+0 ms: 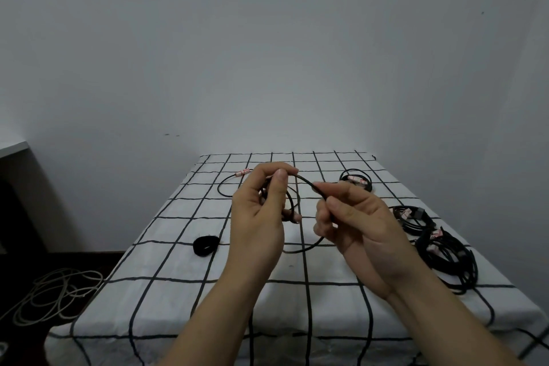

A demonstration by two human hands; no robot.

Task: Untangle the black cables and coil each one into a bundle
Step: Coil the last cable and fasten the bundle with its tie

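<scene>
A thin black cable (305,181) runs between both hands above the checked tablecloth (178,291). My left hand (258,214) holds a few small loops of it, thumb pressed on top. My right hand (344,217) pinches the cable a short way to the right, and the slack drops under that hand to the cloth (300,250). The cable's far end with a pink-white plug (243,172) lies on the table behind my left hand. Three coiled black bundles sit at the right: one at the back (356,179), one in the middle (411,217), a larger one nearest (445,258).
A small black strap loop (206,244) lies on the cloth left of my left hand. Pale grey cables (56,294) are heaped on the dark floor at the lower left. A grey wall stands right behind the table; a white shelf edge (13,148) shows at the left.
</scene>
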